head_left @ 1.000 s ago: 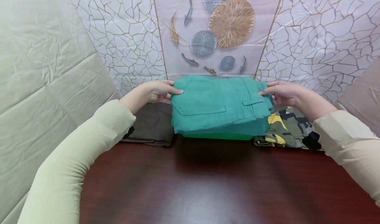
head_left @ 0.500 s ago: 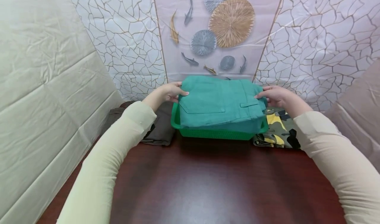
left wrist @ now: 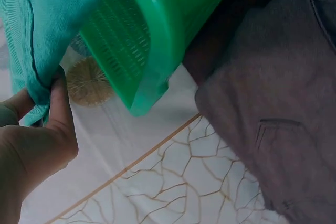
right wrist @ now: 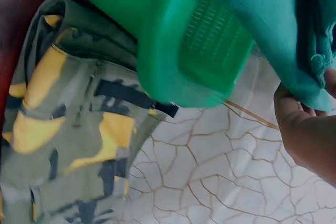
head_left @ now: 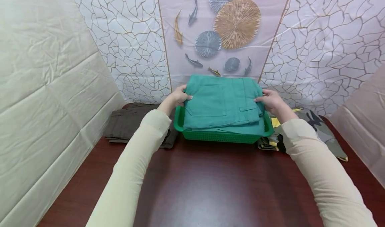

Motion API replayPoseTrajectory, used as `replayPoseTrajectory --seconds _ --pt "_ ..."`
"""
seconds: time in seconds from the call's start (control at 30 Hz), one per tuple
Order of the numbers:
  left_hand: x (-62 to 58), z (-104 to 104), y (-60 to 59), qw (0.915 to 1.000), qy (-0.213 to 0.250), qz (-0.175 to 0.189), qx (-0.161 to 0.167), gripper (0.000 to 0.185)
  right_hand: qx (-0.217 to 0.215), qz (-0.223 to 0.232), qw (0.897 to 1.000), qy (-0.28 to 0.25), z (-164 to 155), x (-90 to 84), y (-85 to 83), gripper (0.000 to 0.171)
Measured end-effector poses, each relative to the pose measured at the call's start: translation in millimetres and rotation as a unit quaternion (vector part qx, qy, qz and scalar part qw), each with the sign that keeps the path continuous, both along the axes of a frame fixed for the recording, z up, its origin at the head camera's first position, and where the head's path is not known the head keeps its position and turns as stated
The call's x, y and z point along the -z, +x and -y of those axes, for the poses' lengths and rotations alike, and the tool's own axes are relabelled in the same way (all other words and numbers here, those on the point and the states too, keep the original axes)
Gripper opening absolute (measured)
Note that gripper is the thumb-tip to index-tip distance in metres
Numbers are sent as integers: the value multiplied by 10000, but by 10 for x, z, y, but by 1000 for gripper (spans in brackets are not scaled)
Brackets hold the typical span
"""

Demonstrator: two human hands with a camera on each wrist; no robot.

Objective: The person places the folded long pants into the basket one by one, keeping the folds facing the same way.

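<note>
Folded teal trousers (head_left: 213, 101), with a back pocket and a belt loop showing, lie over the green plastic basket (head_left: 221, 136), their front edge inside its rim. At their left side my left hand (head_left: 178, 96) pinches the fabric, thumb on top. My right hand (head_left: 269, 100) grips the opposite side the same way. In the left wrist view the fingers (left wrist: 62, 108) close on a hanging teal corner beside the basket wall (left wrist: 163, 40). The right wrist view has the right hand (right wrist: 307, 127) holding the other corner, past the basket's end.
Folded dark grey-brown trousers (head_left: 129, 120) lie on the table (head_left: 207, 187) left of the basket. Camouflage trousers (head_left: 326, 135) with yellow patches lie to its right. A patterned cloth (head_left: 138, 36) hangs behind, and pale cloth walls (head_left: 45, 103) flank the table.
Both hands have lowered the teal trousers away from me into the basket, whose rim now shows. The hands have drawn slightly closer together, keeping their grip.
</note>
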State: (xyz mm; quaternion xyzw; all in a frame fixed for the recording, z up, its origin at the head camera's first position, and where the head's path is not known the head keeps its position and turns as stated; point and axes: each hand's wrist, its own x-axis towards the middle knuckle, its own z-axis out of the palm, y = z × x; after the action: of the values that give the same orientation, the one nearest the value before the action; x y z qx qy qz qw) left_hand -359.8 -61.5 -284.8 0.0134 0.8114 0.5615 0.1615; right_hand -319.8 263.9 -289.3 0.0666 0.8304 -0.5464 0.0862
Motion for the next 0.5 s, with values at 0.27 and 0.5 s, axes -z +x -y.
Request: replayPoseTrajectory --seconds 0.27,0.5 --pt "356 -95 -167 9995 -202 -20 -235 66 -395 -172 9985 331 18 294 -37 60" --pt "662 -182 -480 9973 -626 -154 -345 64 -1042 5 9945 115 -21 407 -63 73"
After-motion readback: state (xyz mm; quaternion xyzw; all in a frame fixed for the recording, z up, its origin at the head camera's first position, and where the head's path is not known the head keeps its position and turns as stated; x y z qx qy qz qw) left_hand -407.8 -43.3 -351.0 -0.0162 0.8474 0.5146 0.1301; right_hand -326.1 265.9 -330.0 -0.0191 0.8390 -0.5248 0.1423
